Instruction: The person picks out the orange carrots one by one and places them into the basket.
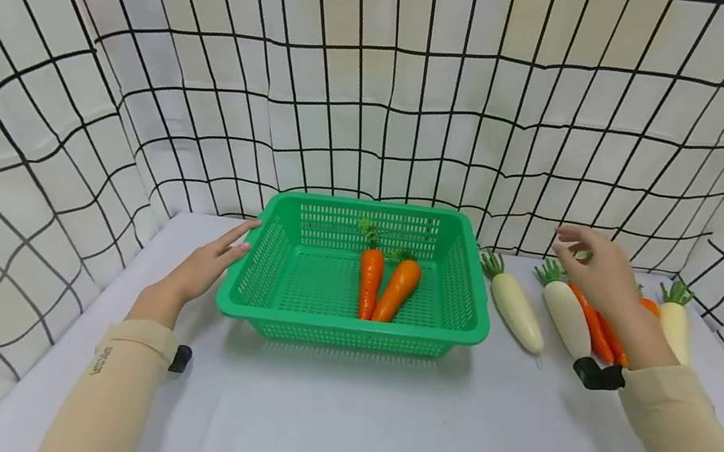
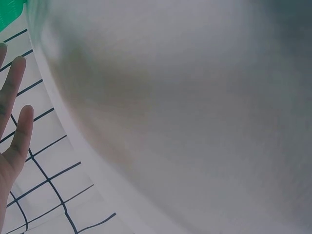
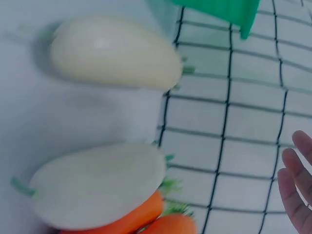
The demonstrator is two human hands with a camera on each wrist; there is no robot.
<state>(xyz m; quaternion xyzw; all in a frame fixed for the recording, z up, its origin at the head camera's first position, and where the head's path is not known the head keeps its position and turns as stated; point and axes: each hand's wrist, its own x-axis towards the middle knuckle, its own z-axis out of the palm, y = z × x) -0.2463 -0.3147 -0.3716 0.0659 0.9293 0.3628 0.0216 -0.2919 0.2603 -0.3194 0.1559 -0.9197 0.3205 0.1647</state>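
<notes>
A green plastic basket (image 1: pixel 351 327) holds two orange carrots (image 1: pixel 369 284) with green tops, lying side by side. My left hand (image 1: pixel 203 271) is at the basket's left rim, fingers extended; its fingertips appear to touch the rim. Over the row of vegetables on the right hovers my right hand (image 1: pixel 596 275), fingers loosely bent and nothing in them. Below and beside it lie a white radish (image 1: pixel 567 319) and several orange carrots (image 1: pixel 598 332), partly hidden by the right hand and wrist. Another white radish (image 1: pixel 517 312) lies between them and the basket.
A pale radish (image 1: pixel 675 326) lies at the far right end of the row. Black grid netting (image 1: pixel 383 108) over white cloth rises behind and at both sides of the white-covered table (image 1: pixel 326 430).
</notes>
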